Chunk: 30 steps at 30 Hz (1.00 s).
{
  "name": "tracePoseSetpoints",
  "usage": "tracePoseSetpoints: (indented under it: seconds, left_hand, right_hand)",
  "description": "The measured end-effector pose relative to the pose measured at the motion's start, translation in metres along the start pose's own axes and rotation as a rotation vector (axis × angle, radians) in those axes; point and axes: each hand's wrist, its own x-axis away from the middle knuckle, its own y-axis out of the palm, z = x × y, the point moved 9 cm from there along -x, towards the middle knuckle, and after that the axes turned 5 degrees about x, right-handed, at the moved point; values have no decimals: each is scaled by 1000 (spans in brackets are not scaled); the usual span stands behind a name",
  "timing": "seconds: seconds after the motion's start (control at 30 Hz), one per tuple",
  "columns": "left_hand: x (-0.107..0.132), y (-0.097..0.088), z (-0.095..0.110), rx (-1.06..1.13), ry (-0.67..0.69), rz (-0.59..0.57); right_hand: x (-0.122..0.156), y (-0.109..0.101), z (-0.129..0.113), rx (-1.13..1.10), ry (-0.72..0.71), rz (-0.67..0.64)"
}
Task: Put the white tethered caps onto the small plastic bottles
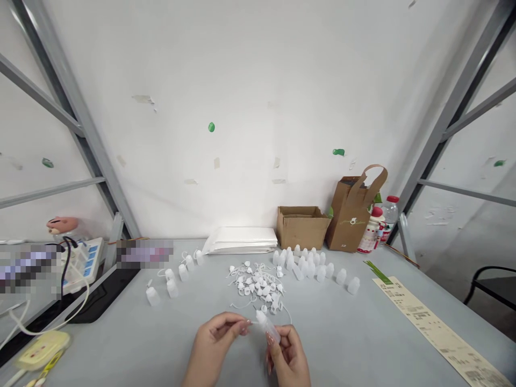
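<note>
Tilted in my right hand (287, 352) is a small translucent plastic dropper bottle (266, 325), held between thumb and fingers just above the table. My left hand (220, 336) is closed in a pinch beside the bottle's neck, on what looks like a thin white strap (253, 322) reaching to the neck. Just beyond both hands lies a loose pile of white caps (258, 285) with thin curly straps. Behind it to the right stand several uncapped bottles (310, 266). On the left stand several bottles (172, 287) with white straps or tips on them.
A stack of white sheets or envelopes (242, 240), a cardboard box (302, 231) and a brown paper bag (346, 226) line the wall. A long printed strip (435, 333) lies right. A power strip (86, 263), cables and a yellow case (42, 349) are left.
</note>
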Motion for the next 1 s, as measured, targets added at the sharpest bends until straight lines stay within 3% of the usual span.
tracePoseSetpoints:
  seconds: [0.17, 0.3, 0.5, 0.8, 1.0]
  left_hand:
    - [-4, -7, -25, 504, -130, 145]
    - [-4, 0, -38, 729, -201, 166]
    - [-3, 13, -44, 806, -237, 77]
    - [-2, 13, -43, 802, -252, 156]
    - [-2, 10, -37, 732, -243, 137]
  right_hand:
    - [2, 6, 7, -30, 6, -54]
    - [4, 9, 13, -46, 1, -77]
    - [4, 7, 13, -2, -43, -67]
    - [5, 5, 12, 42, -69, -37]
    - [5, 3, 13, 65, -71, -10]
